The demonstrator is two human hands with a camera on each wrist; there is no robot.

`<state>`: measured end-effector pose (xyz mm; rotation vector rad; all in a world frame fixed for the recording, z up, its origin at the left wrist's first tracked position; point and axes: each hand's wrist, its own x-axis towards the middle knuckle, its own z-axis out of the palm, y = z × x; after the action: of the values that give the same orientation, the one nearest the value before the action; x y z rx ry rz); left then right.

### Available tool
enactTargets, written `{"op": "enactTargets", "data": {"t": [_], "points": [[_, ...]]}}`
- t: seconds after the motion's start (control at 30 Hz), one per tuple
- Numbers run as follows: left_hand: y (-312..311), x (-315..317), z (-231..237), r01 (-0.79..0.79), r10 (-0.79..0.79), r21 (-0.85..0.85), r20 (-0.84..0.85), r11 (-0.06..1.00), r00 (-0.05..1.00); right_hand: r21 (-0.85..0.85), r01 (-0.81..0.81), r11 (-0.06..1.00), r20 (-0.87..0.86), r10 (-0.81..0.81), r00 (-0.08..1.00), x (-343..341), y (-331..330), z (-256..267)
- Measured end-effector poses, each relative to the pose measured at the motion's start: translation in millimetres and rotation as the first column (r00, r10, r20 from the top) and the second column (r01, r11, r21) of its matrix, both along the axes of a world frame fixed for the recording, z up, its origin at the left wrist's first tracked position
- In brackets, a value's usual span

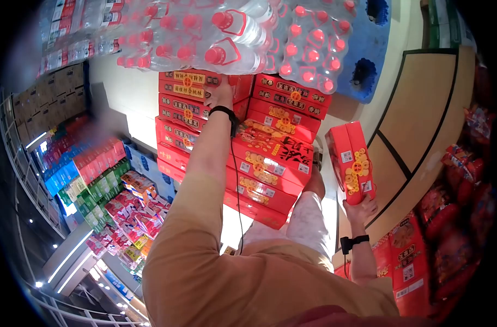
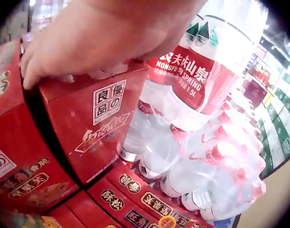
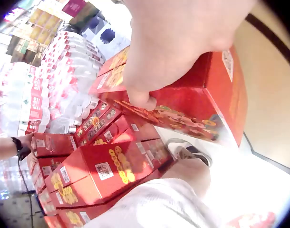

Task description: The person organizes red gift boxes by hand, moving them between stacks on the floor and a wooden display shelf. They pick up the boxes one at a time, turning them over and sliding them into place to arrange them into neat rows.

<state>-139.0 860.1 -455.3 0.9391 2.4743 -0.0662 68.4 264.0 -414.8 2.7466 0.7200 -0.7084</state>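
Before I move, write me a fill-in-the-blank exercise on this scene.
The left hand touches a stacked box coloured ____.
The ____ hand holds a box away from the stack.
The label on one bottle reads NONGFU ____.
The plastic pallet by the bottles is coloured ____.

Missing words: red; right; SPRING; blue.

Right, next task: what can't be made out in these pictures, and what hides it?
- Left wrist: part of the left grip, cut off by the top edge; part of the bottle label, covered by that grip.
- Right wrist: part of the right grip, cut off by the top edge; part of the box, covered by that grip.
- Head: print on the brown cartons, too small to read.
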Motion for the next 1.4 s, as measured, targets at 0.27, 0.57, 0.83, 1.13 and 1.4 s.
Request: {"op": "enactTargets", "data": {"t": [0.27, 0.57, 0.83, 1.13, 1.4], "points": [[-13.8, 12.5, -8.7, -0.105, 0.101, -0.075, -0.055, 0.992, 0.993, -0.129, 0.032, 0.991, -0.069, -0.041, 0.997, 9.0, 16.8, 9.9], [-50.0, 40.5, -17.1, -0.284, 0.291, -0.061, 0.221, 0.957, 0.931, -0.049, -0.034, 0.998, 0.04, 0.036, 0.999, 9.3, 18.8, 5.8], [-58.2, 63.4, -8.0, -0.392, 0.4, -0.079, 0.183, 0.917, 0.898, -0.069, 0.089, 0.994, -0.036, -0.092, 0.995, 2.4, 24.7, 18.8], [-123.1, -0.3, 66.1, -0.182, 0.163, 0.011, 0.389, 0.983, 0.907, 0.245, 0.501, 0.83, -0.424, -0.373, 0.825, -35.3, -14.6, 63.9], [-274.2, -62.9, 248.9, 0.009, -0.289, 0.316, 0.856, 0.949, 0.428, 0.089, 0.138, 0.986, 0.115, -0.148, 0.982, -112.0, -68.9, 169.7]]}}
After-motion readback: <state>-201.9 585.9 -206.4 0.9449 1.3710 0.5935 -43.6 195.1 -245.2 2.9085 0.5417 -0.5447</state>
